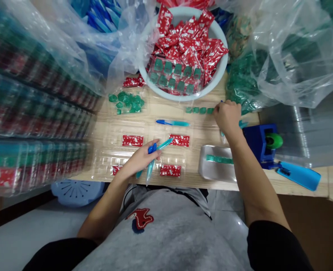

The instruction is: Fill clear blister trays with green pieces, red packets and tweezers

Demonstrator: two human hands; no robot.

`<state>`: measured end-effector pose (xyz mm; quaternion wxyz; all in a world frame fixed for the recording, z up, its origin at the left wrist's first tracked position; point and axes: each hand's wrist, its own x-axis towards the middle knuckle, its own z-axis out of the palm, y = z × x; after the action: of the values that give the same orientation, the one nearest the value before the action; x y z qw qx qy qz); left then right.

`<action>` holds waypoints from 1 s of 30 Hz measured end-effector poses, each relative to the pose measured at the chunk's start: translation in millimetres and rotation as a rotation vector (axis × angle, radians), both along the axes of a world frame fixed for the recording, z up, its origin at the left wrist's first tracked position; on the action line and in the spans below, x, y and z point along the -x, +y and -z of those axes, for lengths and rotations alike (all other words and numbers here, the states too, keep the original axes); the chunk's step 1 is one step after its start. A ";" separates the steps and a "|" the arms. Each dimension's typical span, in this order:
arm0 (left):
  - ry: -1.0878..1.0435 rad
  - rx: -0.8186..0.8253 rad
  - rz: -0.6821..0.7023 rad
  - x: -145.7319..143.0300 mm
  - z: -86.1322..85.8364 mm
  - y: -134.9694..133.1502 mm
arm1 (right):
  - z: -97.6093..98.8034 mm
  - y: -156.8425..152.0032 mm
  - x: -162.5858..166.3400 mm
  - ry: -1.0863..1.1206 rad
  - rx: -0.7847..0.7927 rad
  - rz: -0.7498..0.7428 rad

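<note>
Several pointed, pen-shaped blue-and-teal sticks [151,165] are held in my left hand [143,160], its fingers closed round them above the clear plastic trays [107,152]. Another such stick [172,123] lies in the upper right tray. Red patterned packets [132,140] sit in the trays, one partly behind my left wrist. My right hand [228,114] is closed in a pinch at the right end of a row of green cubes [199,110]. A blue tip shows by its fingertips, but what it grips is hidden.
A pale basin [142,71] of red packets stands at the back, with a clear tray of green pieces [173,75] on top. Stacked filled trays [39,113] rise on the left. A blue tape dispenser [256,145] and metal tin [217,173] are on the right.
</note>
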<state>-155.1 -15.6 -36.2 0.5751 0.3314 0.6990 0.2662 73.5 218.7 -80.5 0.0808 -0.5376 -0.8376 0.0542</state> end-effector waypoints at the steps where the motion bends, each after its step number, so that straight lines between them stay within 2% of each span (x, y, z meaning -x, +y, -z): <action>1: -0.002 -0.002 -0.003 -0.7 -0.3 -0.2 | -0.4 2.2 -1.1 0.008 0.000 0.010; 5: -0.018 -0.005 -0.013 -2.1 0.0 -1.0 | -11.6 -3.8 0.5 -0.006 0.013 0.010; 8: -0.024 0.010 -0.010 0.3 1.3 -1.1 | -23.4 -26.4 11.3 0.053 0.071 -0.184; 11: -0.022 0.033 0.008 5.5 1.0 -1.9 | -28.5 -54.7 28.7 0.103 0.211 -0.428; 13: -0.009 0.046 0.018 9.6 -0.8 -3.9 | -27.7 -68.2 39.0 0.113 0.269 -0.504; 17: 0.017 0.061 0.013 15.7 -4.6 -10.9 | -23.8 -71.0 43.7 0.115 0.294 -0.530; 23: 0.022 0.050 0.010 14.1 -1.9 -14.3 | -19.5 -48.7 20.2 -0.006 0.222 -0.523; 30: 0.032 0.039 0.043 13.1 1.5 -12.6 | -11.6 -40.2 7.5 -0.121 0.152 -0.456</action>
<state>-168.2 -28.2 -37.7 0.5758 0.3395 0.7058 0.2346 66.0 178.5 -68.9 -0.0248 -0.3416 -0.9340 0.1016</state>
